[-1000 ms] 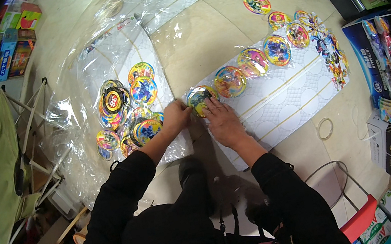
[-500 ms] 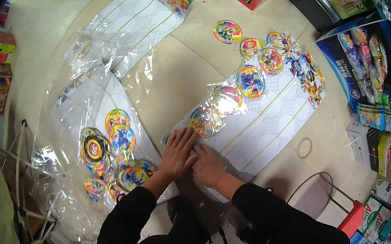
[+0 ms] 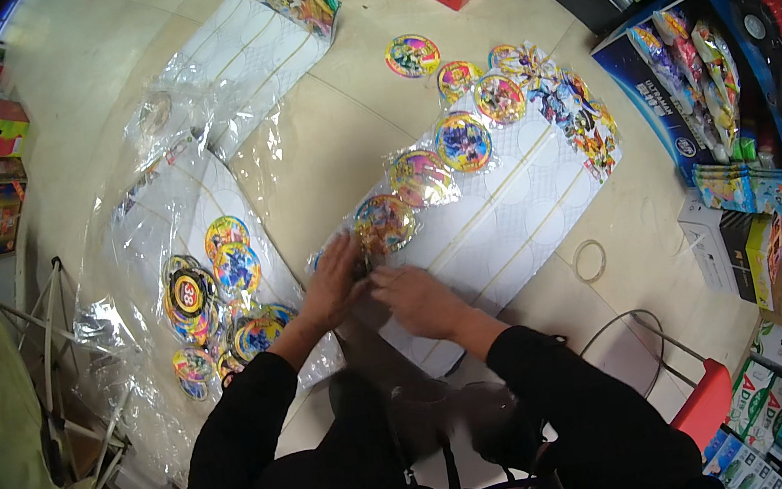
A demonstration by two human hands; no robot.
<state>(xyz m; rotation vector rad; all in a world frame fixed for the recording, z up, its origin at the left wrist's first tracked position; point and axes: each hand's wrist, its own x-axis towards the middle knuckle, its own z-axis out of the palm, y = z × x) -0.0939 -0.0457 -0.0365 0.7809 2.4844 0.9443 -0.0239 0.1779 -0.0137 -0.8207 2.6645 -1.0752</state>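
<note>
Both hands met at the near-left end of the white backing sheet on the floor. Left hand lay palm down, fingers loosely spread, tips on the lowest round disc; whether it pinched it, could not tell. Right hand sat just at 4 o'clock of the left, flat and half open, pressing the sheet, nothing clearly gripped.

Progress, as a judgement: a row of colourful discs ran from the hands toward 1 o'clock along the sheet's upper edge, with a cluster at the far end. Most printed circle slots below that row were bare, so roughly one row done, several left.

A loose disc pile waited at 9 o'clock of the hands on clear plastic wrap. One stray disc lay at 12 o'clock, off the sheet. Rubber band at 3 o'clock.
</note>
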